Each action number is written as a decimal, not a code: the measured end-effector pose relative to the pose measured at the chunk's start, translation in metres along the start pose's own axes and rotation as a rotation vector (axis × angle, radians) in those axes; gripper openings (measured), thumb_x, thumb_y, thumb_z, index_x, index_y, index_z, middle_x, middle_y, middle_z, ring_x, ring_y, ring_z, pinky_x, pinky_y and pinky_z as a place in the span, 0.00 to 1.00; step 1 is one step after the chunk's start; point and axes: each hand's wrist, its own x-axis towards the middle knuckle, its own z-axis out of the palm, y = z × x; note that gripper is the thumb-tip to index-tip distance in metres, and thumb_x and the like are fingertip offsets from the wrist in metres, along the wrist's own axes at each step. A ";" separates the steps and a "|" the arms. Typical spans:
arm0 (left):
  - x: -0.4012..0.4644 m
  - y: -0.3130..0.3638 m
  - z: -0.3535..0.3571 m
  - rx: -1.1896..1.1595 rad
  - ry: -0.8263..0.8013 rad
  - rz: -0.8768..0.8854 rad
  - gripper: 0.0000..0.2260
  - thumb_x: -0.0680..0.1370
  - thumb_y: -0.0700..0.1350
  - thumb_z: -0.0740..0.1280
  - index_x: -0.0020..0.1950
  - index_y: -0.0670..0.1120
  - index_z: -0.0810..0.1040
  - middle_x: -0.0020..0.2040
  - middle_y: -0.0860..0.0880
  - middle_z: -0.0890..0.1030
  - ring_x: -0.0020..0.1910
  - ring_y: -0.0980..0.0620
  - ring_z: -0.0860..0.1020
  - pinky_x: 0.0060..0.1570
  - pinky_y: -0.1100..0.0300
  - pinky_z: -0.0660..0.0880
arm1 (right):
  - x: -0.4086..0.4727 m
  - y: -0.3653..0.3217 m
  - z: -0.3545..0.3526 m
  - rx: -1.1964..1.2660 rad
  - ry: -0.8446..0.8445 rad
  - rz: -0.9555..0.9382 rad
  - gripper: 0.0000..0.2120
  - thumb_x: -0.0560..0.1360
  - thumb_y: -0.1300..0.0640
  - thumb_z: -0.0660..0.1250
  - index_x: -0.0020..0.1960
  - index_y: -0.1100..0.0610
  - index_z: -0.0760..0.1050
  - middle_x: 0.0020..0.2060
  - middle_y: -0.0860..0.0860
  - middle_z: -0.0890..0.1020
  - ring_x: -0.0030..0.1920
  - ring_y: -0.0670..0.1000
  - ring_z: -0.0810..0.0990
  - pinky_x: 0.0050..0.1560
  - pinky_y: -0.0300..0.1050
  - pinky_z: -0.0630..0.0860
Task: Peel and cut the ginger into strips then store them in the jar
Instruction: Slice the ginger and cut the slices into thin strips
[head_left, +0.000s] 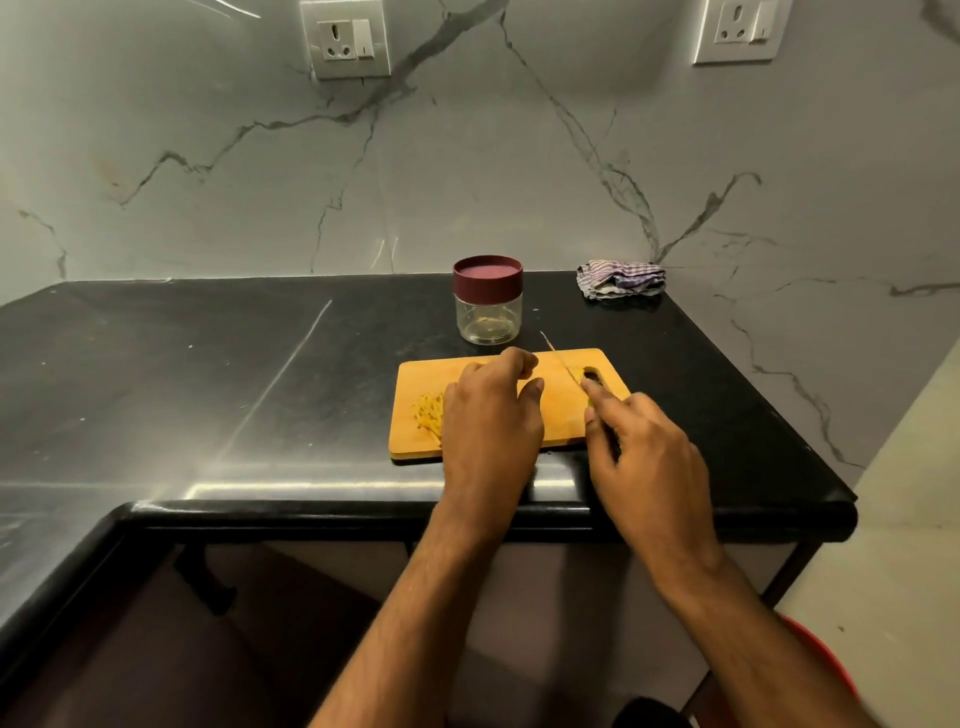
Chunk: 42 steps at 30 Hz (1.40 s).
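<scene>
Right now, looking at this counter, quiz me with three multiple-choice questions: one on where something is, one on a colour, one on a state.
1. Where does the pile of ginger strips lie?
A. on the left part of the wooden cutting board
B. inside the jar
C. on the cloth

2. What colour is the lid of the clear jar?
A. green
B. maroon
C. white

3. How does the jar stand?
A. open, lid beside it
B. tipped on its side
C. upright with the lid on

Answers:
1. A, the strips sit on the board to the left of the left hand.
2. B, the lid is dark red-brown above the clear body.
3. C, the lid caps the upright jar behind the board, while the right hand holds the knife.
</scene>
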 end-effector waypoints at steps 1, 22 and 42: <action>-0.001 -0.001 -0.007 -0.001 0.008 0.006 0.11 0.81 0.46 0.68 0.63 0.49 0.79 0.58 0.52 0.83 0.59 0.54 0.78 0.59 0.50 0.76 | 0.001 -0.002 0.002 -0.016 -0.010 -0.010 0.20 0.80 0.49 0.61 0.71 0.45 0.69 0.42 0.45 0.71 0.35 0.43 0.70 0.30 0.29 0.58; 0.009 -0.074 -0.057 -0.095 -0.307 -0.253 0.30 0.70 0.54 0.79 0.70 0.52 0.76 0.63 0.54 0.79 0.60 0.59 0.75 0.60 0.65 0.72 | 0.031 -0.003 0.023 0.017 -0.168 -0.144 0.19 0.80 0.50 0.62 0.70 0.47 0.71 0.50 0.48 0.73 0.53 0.46 0.71 0.50 0.39 0.71; 0.015 -0.059 -0.041 0.143 -0.252 0.011 0.27 0.73 0.65 0.71 0.68 0.53 0.78 0.66 0.55 0.78 0.68 0.54 0.69 0.67 0.49 0.70 | 0.030 -0.002 0.022 -0.005 -0.164 -0.068 0.19 0.79 0.45 0.61 0.68 0.48 0.74 0.52 0.47 0.71 0.54 0.44 0.68 0.51 0.42 0.72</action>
